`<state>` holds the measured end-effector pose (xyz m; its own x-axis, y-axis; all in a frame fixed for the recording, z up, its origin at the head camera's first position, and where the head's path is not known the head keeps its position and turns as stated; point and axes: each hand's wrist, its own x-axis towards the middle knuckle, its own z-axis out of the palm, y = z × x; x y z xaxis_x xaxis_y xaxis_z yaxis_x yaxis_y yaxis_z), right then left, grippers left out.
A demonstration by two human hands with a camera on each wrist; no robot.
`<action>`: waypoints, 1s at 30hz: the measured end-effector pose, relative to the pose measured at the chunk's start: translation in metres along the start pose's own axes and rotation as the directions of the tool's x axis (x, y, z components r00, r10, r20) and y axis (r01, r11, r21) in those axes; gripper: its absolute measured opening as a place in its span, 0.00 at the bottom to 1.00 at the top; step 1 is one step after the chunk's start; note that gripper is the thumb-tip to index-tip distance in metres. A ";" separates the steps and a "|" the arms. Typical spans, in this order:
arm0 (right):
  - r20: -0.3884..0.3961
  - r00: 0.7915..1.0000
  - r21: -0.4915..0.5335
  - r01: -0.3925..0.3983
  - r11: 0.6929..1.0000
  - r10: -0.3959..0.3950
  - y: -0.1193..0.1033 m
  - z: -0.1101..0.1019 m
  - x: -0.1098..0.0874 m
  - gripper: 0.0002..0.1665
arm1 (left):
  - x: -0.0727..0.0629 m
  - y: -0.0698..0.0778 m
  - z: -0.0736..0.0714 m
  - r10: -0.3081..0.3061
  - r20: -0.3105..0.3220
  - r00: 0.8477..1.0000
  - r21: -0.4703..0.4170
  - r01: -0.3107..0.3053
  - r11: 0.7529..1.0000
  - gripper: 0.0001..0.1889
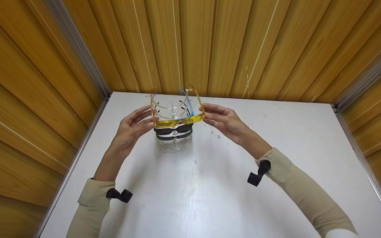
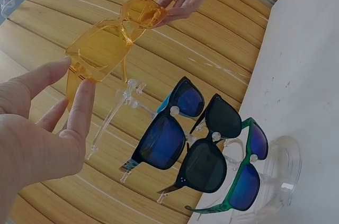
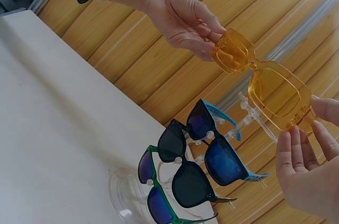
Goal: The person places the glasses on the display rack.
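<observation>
Yellow see-through sunglasses [image 1: 166, 124] are held up between both hands, above the top arm of a clear display stand [image 2: 292, 167]. My left hand [image 1: 132, 127] pinches one end of the frame near the hinge, thumb and fingers on either side. At the other end, my right hand [image 1: 226, 121] pinches the frame the same way. The temples point away from me toward the wall. Below them on the stand sit blue-lensed sunglasses with blue temples [image 2: 163, 142], black sunglasses [image 2: 205, 166] and green-framed sunglasses [image 2: 244, 186], one under another.
The stand's round clear base rests on a white table [image 1: 276, 158], toward its back edge. Wood-panelled walls [image 1: 233, 49] rise behind and at both sides, with metal strips [image 1: 84, 46] along the corners. Small marks dot the tabletop right of the stand.
</observation>
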<state>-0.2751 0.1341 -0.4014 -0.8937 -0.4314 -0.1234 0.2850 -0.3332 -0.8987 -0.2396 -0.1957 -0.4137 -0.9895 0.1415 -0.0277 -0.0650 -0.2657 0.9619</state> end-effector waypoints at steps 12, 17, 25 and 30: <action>-0.138 0.990 -0.017 0.018 1.000 -0.020 -0.003 0.016 0.030 0.26 | 0.023 0.003 -0.005 -0.021 -0.099 0.995 0.017 0.023 1.000 0.29; -0.173 0.984 -0.022 0.037 0.999 -0.041 0.003 0.022 0.037 0.26 | 0.031 0.000 -0.005 -0.036 -0.146 0.989 0.007 0.038 0.999 0.27; -0.139 0.989 -0.034 0.042 0.999 -0.046 0.013 0.016 0.042 0.26 | 0.033 -0.008 -0.006 -0.042 -0.158 0.987 0.018 0.045 0.999 0.26; -0.138 0.989 -0.069 0.047 0.996 -0.057 0.019 0.011 0.043 0.27 | 0.033 -0.015 -0.007 -0.037 -0.147 0.988 0.027 0.042 0.999 0.26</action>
<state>-0.3046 0.0999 -0.4191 -0.9476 -0.2920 -0.1293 0.2176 -0.2942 -0.9306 -0.2719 -0.1934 -0.4303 -0.9946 0.0100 -0.1031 -0.1026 -0.2341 0.9668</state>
